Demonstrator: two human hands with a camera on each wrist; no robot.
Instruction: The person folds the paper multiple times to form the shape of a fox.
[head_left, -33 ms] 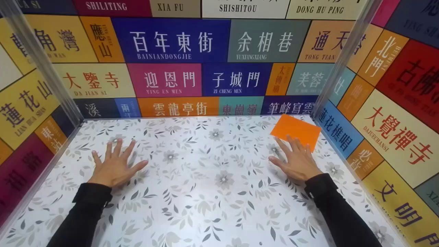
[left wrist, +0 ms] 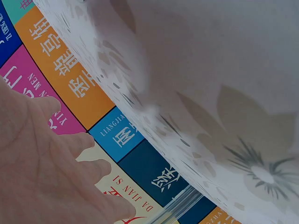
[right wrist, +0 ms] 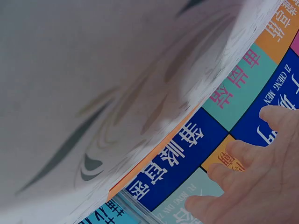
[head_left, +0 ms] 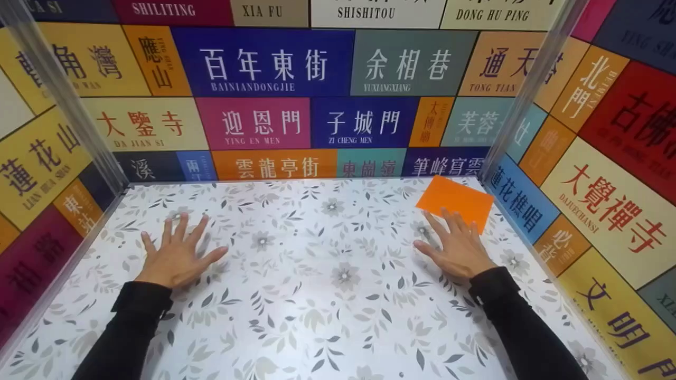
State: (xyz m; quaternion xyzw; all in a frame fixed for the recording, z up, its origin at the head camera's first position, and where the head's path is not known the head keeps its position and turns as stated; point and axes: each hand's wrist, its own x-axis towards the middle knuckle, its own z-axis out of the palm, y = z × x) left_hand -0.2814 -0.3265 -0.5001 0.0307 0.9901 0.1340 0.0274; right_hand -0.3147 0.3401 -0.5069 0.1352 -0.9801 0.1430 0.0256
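A flat orange sheet (head_left: 455,198) lies at the far right of the table, turned at an angle. My right hand (head_left: 455,248) is palm down with fingers spread, and its fingertips overlap the sheet's near edge. Over the left part of the table, my left hand (head_left: 177,258) is also palm down, fingers and thumb spread wide, with nothing in it. In the left wrist view the palm of the left hand (left wrist: 42,158) fills the lower left corner. The right wrist view has the right hand (right wrist: 254,172) at the lower right, its fingers extended.
The table (head_left: 296,316) has a white covering with grey leaves and flowers. Colourful panels with lettering form a back wall (head_left: 264,63), a left wall (head_left: 31,174) and a right wall (head_left: 607,195). Clear strips run up the two back corners. Black sleeves cover both forearms.
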